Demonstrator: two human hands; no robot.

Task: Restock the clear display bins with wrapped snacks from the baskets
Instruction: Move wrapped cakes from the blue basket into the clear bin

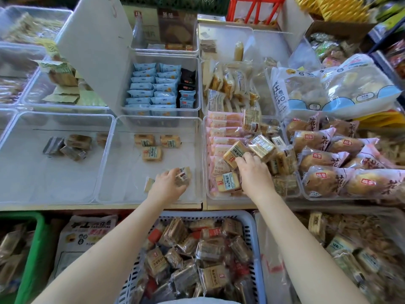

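A blue-white slotted basket (252,224) below the shelf edge is full of wrapped brown cakes. My left hand (168,185) reaches into the clear middle bin (197,132) and holds a wrapped snack (184,175) near its front; another wrapped piece (149,184) lies beside my wrist. Three wrapped yellow cakes (152,153) lie farther back in that bin. My right hand (254,172) is in the bin to the right (207,194), pinching a wrapped yellow cake (235,153) above pink packs and more yellow cakes.
A clear bin at left (105,150) holds a few dark wrapped cakes (68,145). Behind stands a bin of light-blue packs (153,86) and a white board (96,47). Bagged bread rolls (328,163) fill the right bin. A green crate (32,249) sits low left.
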